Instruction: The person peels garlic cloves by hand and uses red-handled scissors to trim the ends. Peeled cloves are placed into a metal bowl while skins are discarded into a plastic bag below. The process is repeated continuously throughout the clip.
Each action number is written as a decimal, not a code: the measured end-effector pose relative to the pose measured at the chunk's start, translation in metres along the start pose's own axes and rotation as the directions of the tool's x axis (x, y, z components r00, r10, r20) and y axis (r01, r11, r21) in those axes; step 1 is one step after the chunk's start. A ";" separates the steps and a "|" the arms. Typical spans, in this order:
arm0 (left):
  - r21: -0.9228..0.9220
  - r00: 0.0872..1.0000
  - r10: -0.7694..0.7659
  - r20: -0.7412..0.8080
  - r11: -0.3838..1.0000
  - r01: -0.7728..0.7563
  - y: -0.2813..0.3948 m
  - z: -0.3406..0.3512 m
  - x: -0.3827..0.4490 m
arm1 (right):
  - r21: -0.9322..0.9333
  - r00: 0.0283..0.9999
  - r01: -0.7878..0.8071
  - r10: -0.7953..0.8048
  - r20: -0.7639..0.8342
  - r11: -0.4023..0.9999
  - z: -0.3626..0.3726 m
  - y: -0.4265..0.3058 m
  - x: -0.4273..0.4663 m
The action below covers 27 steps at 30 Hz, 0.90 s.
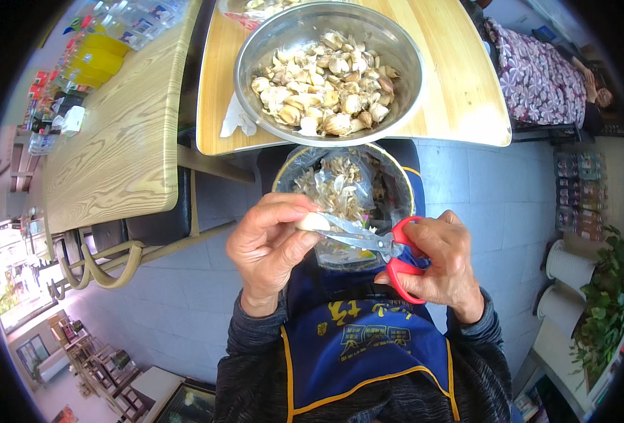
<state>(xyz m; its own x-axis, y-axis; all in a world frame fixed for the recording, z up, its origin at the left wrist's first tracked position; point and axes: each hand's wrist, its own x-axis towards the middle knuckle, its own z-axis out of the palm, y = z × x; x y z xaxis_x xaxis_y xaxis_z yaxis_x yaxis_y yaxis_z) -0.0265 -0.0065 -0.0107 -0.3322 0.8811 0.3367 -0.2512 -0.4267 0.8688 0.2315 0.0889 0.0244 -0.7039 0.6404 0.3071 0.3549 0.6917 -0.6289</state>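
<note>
Between the fingertips of my left hand [275, 238] is a pale peeled garlic clove [312, 222]. My right hand [441, 259] holds red-handled scissors [381, 242], their blades parted, with the tips at the clove. Below both hands stands a bin [343, 185] lined with clear plastic, holding garlic skins. Beyond it, a large steel bowl [243, 95] of unpeeled and partly peeled garlic [322, 90] rests on the near part of a wooden table [460, 90]. A blue apron with yellow trim [370, 343] covers my lap.
White tissue [236, 119] lies left of the bowl; a plastic bag [243, 13] sits behind it. Another wooden table [121, 137] at left bears bottles [95, 55], with black seats beneath. A person in floral clothing [539, 74] is at upper right. Green plants [608, 301] stand at right.
</note>
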 end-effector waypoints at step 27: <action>-0.058 0.991 -0.129 -0.028 0.990 0.127 -0.005 0.001 -0.008 | 0.063 0.990 -0.056 0.047 0.136 0.996 0.000 0.001 -0.003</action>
<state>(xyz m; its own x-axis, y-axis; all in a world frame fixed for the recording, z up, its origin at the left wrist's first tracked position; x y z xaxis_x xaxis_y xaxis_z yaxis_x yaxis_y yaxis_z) -0.0213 -0.0112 -0.0176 -0.3219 0.9228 0.2117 -0.3439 -0.3223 0.8820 0.2342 0.0878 0.0233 -0.7636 0.6209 0.1771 0.3542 0.6321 -0.6892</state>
